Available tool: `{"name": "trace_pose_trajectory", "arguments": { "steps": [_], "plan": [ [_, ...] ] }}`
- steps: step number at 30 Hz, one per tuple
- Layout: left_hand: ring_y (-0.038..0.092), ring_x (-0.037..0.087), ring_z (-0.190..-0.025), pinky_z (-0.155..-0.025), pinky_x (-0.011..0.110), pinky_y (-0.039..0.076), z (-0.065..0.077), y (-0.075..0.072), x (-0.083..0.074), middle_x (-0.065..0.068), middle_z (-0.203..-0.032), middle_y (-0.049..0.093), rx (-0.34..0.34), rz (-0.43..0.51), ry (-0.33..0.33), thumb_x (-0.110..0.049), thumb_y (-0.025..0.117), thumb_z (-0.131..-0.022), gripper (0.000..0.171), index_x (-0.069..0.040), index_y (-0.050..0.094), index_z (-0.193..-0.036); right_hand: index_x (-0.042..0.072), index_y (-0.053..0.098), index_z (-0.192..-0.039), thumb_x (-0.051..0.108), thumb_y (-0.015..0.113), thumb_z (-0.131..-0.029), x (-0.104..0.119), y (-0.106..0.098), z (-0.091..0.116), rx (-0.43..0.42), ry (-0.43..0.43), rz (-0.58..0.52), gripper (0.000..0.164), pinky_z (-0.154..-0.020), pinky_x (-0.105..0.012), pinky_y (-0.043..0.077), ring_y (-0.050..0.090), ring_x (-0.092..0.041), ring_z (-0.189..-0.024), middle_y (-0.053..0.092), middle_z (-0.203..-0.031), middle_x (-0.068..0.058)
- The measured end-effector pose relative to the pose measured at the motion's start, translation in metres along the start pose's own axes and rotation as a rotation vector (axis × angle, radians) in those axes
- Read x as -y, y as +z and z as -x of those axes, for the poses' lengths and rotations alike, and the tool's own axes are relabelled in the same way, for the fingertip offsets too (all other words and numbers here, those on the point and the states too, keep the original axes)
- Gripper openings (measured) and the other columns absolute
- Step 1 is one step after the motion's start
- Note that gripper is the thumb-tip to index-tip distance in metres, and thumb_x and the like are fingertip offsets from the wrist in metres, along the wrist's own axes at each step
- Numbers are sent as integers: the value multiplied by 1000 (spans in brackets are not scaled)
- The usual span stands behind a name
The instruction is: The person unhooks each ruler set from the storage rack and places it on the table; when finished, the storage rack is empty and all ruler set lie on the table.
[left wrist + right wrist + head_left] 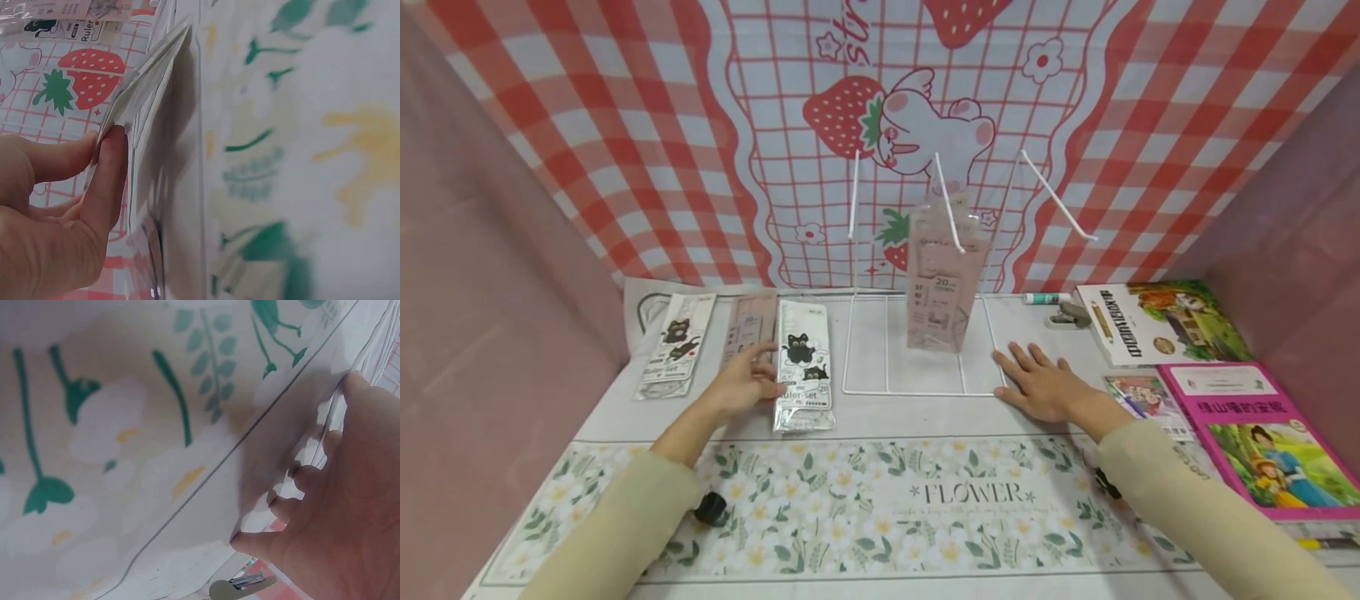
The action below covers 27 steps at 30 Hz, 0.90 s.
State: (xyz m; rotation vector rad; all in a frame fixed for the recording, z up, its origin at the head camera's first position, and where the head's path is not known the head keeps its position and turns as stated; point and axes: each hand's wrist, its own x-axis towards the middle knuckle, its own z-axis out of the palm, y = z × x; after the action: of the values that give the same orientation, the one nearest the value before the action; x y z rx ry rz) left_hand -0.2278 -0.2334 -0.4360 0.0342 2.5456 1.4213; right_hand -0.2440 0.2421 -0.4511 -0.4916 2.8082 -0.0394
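Observation:
My left hand (741, 387) pinches the left edge of a ruler set (806, 367) in a clear packet with black cats. In the left wrist view the thumb and fingers grip the packet's edge, and the packet (147, 75) tilts up off the table. Spread fingers of my right hand (1041, 383) rest on the table, at the right side of a white wire rack (925, 392). A pink packet (942, 292) marked 20 hangs on the rack's middle hook. Left of my left hand lie another pink packet (748, 321) and a second cat ruler set (677, 342).
On the right are a glue stick (1047, 298), a stapler (1069, 316), a white-covered book (1157, 329), a small booklet (1142, 400) and a pink book (1262, 433). The rack's outer hooks (1060, 200) jut forward. A flower-printed band (880, 525) crosses the front.

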Motion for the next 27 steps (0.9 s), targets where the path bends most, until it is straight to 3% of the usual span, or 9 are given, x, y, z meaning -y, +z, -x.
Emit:
{"name": "trace_pose_trajectory", "arguments": {
  "steps": [7,14,19,22,27],
  "plan": [
    [63,17,-83,-78,32,64,-17,4,-11,22,-115,58,-22,23,-57,1,70,-81,81,-5,29,-150,23,13,-156,62,32,-98,4,-3,2,6,4,-8,72,-113,-78,15,10,-48,-149,11,-164,-17],
    [63,18,-85,-76,32,64,-27,7,-14,26,-119,59,-54,-5,-69,3,70,-82,77,-2,31,-149,23,14,-156,60,33,-98,6,-5,4,10,1,-10,71,-113,-78,16,10,-48,-148,11,-163,-17],
    [66,25,-90,-76,30,63,-31,7,-13,27,-124,58,-93,-35,-91,-1,71,-82,81,-3,28,-150,23,14,-156,61,33,-98,6,-4,4,9,2,-1,72,-113,-78,17,11,-48,-148,12,-163,-17],
    [66,34,-103,-83,32,62,-31,7,-15,28,-132,56,-114,-44,-88,-4,71,-82,82,-4,27,-151,24,14,-156,62,33,-98,5,-3,3,8,1,-1,72,-113,-77,17,11,-47,-149,11,-163,-17],
    [51,43,-130,-107,46,51,-27,7,-22,30,-144,45,-82,-48,-49,-7,71,-84,82,-1,24,-151,24,13,-156,61,33,-98,3,-4,2,4,3,-2,72,-113,-77,17,11,-47,-149,11,-164,-17]
  ]
}}
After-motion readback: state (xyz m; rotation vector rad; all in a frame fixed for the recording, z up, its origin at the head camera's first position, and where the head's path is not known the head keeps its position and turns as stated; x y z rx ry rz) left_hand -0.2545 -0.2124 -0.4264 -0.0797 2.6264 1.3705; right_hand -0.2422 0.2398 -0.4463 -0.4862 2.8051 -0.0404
